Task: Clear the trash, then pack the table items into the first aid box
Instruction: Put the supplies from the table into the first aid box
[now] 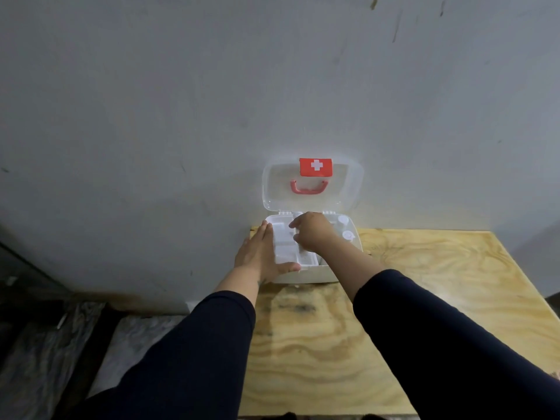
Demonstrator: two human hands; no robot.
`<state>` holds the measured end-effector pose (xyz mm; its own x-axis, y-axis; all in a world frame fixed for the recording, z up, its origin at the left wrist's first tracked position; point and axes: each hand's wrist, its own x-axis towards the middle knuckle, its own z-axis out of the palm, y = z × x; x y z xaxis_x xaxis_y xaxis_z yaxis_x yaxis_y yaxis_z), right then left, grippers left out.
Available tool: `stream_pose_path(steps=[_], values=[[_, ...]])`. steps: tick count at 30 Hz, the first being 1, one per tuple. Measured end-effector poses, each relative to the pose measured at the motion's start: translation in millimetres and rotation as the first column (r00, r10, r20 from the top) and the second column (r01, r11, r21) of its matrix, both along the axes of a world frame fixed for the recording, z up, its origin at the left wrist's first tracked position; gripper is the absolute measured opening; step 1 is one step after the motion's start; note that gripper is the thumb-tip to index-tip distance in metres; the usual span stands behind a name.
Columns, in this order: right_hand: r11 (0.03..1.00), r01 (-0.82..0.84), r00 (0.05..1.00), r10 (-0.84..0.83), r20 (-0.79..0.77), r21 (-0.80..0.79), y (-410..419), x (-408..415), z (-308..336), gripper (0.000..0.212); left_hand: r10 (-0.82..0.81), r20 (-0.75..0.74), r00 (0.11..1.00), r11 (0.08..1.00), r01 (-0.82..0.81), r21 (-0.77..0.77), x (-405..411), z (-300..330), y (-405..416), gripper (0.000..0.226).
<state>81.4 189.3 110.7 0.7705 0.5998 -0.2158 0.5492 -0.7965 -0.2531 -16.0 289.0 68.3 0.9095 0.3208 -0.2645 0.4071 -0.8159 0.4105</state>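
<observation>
Here, my left hand (261, 255) lies flat with fingers spread along the left wall of the white plastic first aid box (309, 275) at the plywood table's (424, 286) back edge; my right hand (312, 231) curls over its divided white tray (286, 248), grip hidden; two white caps (348, 235) sit just right.

Fingertips of the curled right hand (312, 234) hidden beneath its own knuckles; impossible to tell whether anything sits pinched there. Middle of the white plastic divided tray (285, 247) masked by that hand. Left wall of the white first aid box (312, 275) covered by the flat left hand (260, 253). Two small white round caps (345, 227) at the right, too washed out to identify. Pale plywood desk (424, 283) cut off at the bottom edge, partly behind dark sleeves (454, 344).
</observation>
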Motion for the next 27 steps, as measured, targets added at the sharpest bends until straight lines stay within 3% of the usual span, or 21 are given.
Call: stream_pose_path(steps=[5,9,12,19,27], values=[[0.968,0.159,0.987,-0.156,-0.027,0.194,-18,-2,8,0.033,-0.055,0.014,0.998,0.992,0.053,0.113,7,17,-1,0.114],[0.954,0.219,0.974,-0.225,0.006,0.203,-54,5,21,0.03,-0.182,0.081,0.98,0.967,0.163,0.193,32,46,-19,0.074],[0.934,0.321,0.946,-0.325,0.006,0.156,-98,13,28,0.031,-0.273,0.05,0.961,0.954,0.264,0.145,55,70,-50,0.05],[0.857,0.51,0.858,-0.513,-0.029,-0.07,-230,18,32,0.038,-0.518,-0.068,0.852,0.849,0.522,0.078,92,81,-161,0.048],[0.722,0.676,0.722,-0.689,-0.063,-0.147,-382,2,16,0.039,-0.627,-0.156,0.763,0.769,0.638,0.031,104,46,-291,0.05]])
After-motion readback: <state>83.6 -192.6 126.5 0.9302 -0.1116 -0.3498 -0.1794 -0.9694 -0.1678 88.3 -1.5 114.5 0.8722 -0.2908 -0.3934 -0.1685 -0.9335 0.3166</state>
